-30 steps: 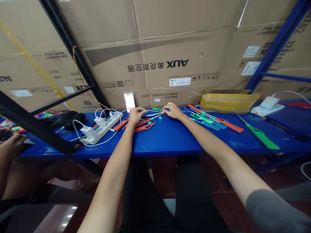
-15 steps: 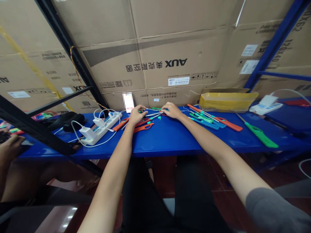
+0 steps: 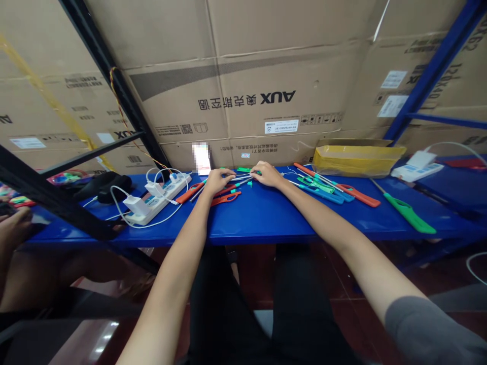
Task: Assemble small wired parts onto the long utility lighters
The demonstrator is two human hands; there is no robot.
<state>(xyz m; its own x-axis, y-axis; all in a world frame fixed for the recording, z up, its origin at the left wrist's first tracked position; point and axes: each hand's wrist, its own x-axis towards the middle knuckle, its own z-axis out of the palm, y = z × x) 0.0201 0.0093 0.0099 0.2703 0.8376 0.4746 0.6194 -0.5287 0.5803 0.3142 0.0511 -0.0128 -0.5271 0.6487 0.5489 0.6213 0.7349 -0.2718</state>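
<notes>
My left hand (image 3: 220,179) is at the back of the blue table, fingers pinched together near thin metal rods. My right hand (image 3: 267,174) faces it a short way off, its fingertips also closed together; what each hand grips is too small to make out. Between them lie several metal rods (image 3: 242,178) and a green piece (image 3: 243,170). Under and beside my left forearm are orange long-reach lighter handles (image 3: 227,198). Right of my right hand lies a pile of long-reach lighters, with blue (image 3: 323,194) and orange (image 3: 361,195) handles. A green long-reach lighter (image 3: 409,213) lies farther right.
A lit phone (image 3: 203,161) leans against the large cardboard box (image 3: 243,76) behind. A white power strip (image 3: 160,200) with chargers sits left, beside a black post. A yellow-taped box (image 3: 357,158) stands at the back right. Another person's hand (image 3: 15,223) shows at far left.
My left hand has turned slightly and shifted a little right, its fingers now closer together. The fingers of my right hand have moved slightly. The lighters on the right lie as before.
</notes>
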